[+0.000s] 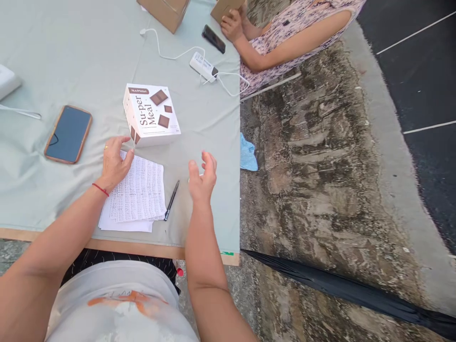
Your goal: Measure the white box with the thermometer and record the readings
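A white "Su-per Meal" box point(155, 114) with chocolate pictures rests on the table in front of me. My left hand point(117, 159) is open beside the box's near left corner, its fingers at or close to that corner; whether they touch it I cannot tell. Under and beside this hand lie sheets of paper point(138, 190) covered in small writing. A black pen point(172, 200) lies at the right edge of the sheets. To the right of the box and pen, my right hand point(202, 178) is raised with its fingers apart and nothing in it.
A phone in a brown case point(69, 134) lies at left. Behind the box are a white power bank point(203, 66) with a cable, a dark phone point(213, 39) and a cardboard box point(166, 12). Another person's hand point(232, 26) holds a brown carton at the table's right side.
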### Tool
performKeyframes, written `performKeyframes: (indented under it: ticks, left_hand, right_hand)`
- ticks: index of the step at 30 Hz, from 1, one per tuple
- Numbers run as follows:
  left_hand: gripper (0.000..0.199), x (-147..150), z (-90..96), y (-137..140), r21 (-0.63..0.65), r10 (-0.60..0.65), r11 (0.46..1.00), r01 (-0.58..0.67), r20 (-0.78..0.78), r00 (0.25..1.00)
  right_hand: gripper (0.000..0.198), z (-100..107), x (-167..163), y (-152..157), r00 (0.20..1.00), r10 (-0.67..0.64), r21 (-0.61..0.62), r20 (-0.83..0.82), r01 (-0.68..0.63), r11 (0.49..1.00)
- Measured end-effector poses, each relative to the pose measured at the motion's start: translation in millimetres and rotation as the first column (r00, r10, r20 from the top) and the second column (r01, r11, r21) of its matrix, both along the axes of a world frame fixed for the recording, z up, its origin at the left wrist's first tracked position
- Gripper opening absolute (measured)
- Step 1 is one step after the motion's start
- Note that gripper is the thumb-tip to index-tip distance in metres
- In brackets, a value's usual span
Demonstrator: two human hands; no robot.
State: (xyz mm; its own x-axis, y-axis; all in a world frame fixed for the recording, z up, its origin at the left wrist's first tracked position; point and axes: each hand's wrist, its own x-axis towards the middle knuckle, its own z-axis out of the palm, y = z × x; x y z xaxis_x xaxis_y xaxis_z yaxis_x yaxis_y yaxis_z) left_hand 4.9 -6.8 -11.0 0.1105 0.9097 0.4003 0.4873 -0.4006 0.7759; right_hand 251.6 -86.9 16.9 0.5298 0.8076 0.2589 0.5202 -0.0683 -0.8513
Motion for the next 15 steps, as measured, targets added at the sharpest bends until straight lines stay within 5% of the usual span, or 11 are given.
performKeyframes:
  ticks: [7,15]
  left_hand:
    - [0.055,-2.7,-10.9,5.1,-0.029,-0.02,0.999,0.02,-0.033,0.999]
    - [0.073,4.7,-7.1,-2.1,-0.126,-0.108,0.987,0.101,-0.05,0.993]
  right_hand:
    - [0.065,-4.1,-15.4,128.3,0.903,0.176,-0.077,-0.392,-0.223,0.972]
    - [0.05,2.2,-24.0,103.8,0.878,0.308,-0.078,-0.367,-0.359,0.93]
